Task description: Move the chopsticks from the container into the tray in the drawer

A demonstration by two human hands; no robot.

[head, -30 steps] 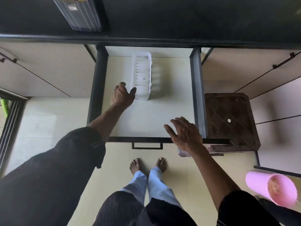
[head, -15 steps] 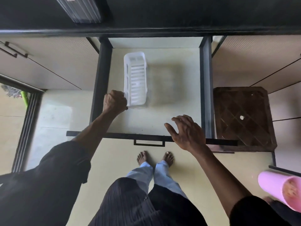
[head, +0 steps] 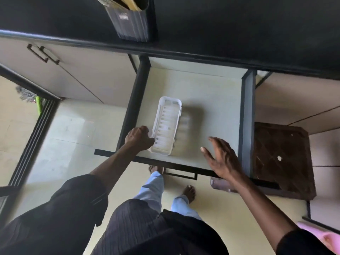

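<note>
left hand (head: 139,138): curled tight on the near-left corner of the white tray (head: 166,126), fingers wrapped over its rim, so it's got hold of the tray and nothing else.

right hand (head: 221,159): spread flat and wide open, holding nothing, hovering over the drawer's (head: 211,100) front edge at about 4 o'clock from the tray.

tray: sits slightly skewed on the drawer floor, left of middle, looks bare from here. It's a bit smeared in the picture so I can't swear to that.

container (head: 128,23): dark ribbed tub up on the black counter (head: 239,30) at 12 o'clock, well apart from the tray.

chopsticks (head: 127,2): pale sticks poking out of the container's top, none in the tray yet, so I'd say the actual moving hasn't started.

risk 1: light plastic tray on a smooth floor. If it's let go crooked, it'll probably skate when sticks drop in.

risk 2: the reach up to 12 o'clock goes over the counter lip. Grab a loose bundle and a few could slip out and land on the floor by the bare feet (head: 189,192).

risk 3: tall narrow tub, so pulling sticks at an angle might tip it.

risk 4: leaning on the open drawer front could shove it shut.
</note>
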